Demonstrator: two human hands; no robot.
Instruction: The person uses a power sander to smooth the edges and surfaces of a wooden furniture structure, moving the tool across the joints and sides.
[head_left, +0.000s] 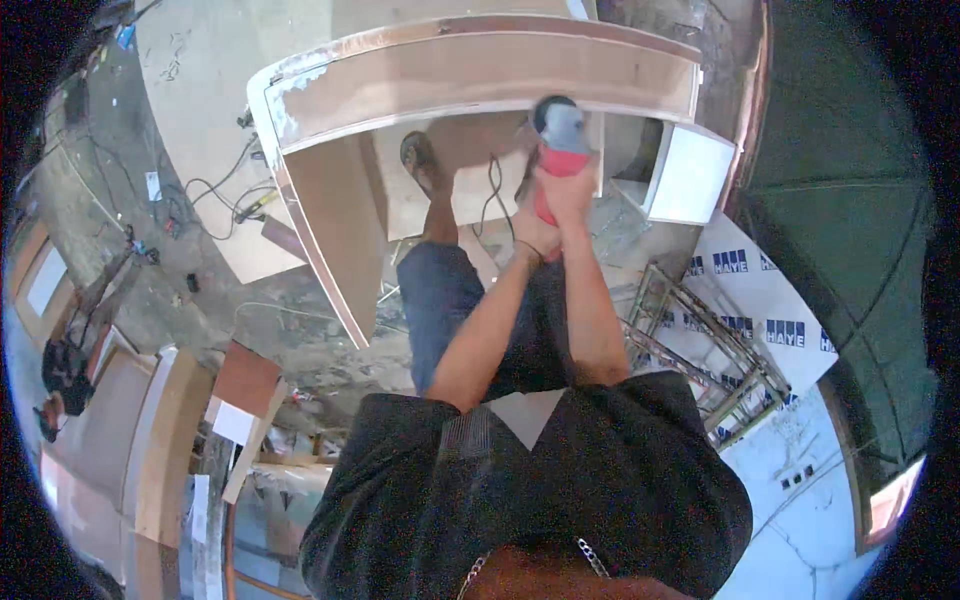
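Observation:
Both my hands are wrapped round a red and grey angle grinder (564, 160), blurred by motion. My right hand (570, 192) grips the red body just behind the grey head. Further back, my left hand (538, 233) closes round the rear end. The black round front of the grinder overlaps the lower edge of a curved wooden panel (450, 85); whether it touches cannot be made out. This panel forms the long side of a wooden furniture frame, with white patches at its left corner. A flat wooden side panel (335, 215) runs from that corner toward me.
My foot (420, 165) stands inside the frame, near a dark cable (495, 195). A white box-like end (690, 172) closes the frame's right side. Metal racking (715, 345) lies at right. Boards (245, 385) stand at lower left; a person (68, 375) is at far left.

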